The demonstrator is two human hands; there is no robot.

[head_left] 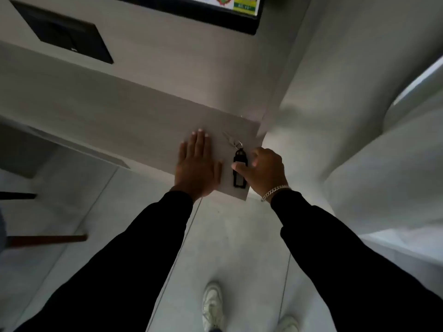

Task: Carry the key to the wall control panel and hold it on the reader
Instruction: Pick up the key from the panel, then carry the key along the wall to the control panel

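A metal key [230,139] on a small ring with a black tag [239,169] lies near the right end of a pale grey shelf [119,121]. My right hand [262,172] rests on the tag, thumb across its middle and fingers curled at its right side. My left hand [196,166] lies flat on the shelf just left of the tag, fingers spread and empty. A dark rectangular wall panel [64,32] sits on the wall at the upper left, far from both hands.
A dark-framed screen [215,10] hangs on the wall at the top. A white wall corner [335,116] rises to the right of the shelf. Wooden bars [48,238] stick out at the left. Light floor tiles [227,236] and my shoes [212,305] are below.
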